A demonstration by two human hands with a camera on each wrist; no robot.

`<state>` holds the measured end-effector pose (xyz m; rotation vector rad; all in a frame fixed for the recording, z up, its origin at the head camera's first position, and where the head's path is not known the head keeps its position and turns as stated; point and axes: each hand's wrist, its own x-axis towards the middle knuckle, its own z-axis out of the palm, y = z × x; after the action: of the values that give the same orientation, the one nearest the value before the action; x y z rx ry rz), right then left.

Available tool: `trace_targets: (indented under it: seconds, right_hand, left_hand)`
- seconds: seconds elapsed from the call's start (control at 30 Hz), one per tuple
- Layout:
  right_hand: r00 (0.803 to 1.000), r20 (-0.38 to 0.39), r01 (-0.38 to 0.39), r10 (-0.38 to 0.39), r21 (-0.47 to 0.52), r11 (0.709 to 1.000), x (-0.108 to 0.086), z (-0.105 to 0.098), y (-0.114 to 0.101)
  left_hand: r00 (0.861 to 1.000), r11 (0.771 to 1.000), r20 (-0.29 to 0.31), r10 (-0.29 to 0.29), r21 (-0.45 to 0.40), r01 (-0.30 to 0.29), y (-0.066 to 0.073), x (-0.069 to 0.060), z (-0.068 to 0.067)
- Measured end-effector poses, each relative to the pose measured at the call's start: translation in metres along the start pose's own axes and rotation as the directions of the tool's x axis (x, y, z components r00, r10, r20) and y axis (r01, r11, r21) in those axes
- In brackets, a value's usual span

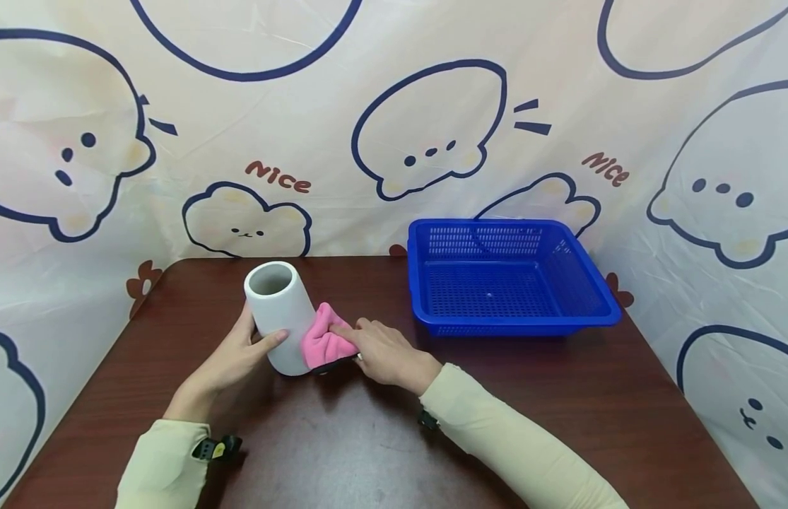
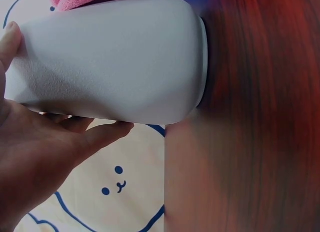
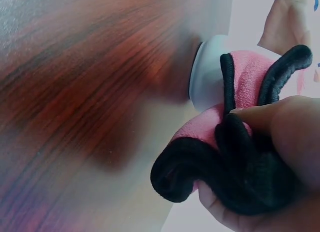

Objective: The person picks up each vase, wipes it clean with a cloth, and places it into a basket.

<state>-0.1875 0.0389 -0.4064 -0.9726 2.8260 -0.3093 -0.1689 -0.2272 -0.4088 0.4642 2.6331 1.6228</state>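
Note:
A white vase [image 1: 280,318] with a round open mouth stands on the brown table, left of the middle. My left hand [image 1: 237,353] grips it from the left, thumb across its front; in the left wrist view the fingers [image 2: 105,134] lie along the side of the vase [image 2: 115,56]. Against the vase's right side my right hand [image 1: 384,351] holds a bunched pink cloth [image 1: 326,339] with black edging. The right wrist view shows the cloth [image 3: 250,79] folded and pinched between thumb and fingers, hiding part of the vase [image 3: 207,86].
A blue plastic basket [image 1: 495,329] with perforated sides sits at the back right of the brown table [image 1: 368,438]. A white curtain [image 1: 330,127] with cartoon outlines hangs behind and along both sides.

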Motion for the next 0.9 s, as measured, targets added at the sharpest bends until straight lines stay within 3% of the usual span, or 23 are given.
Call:
trace_targets:
  seconds: [0.9]
  right_hand:
    - [1.0,0.021,0.01,-0.01,-0.042,0.999,-0.0028,0.0043,0.0009]
  left_hand:
    - [1.0,1.0,-0.003,-0.013,-0.011,0.013,-0.0003,0.0001,0.0007]
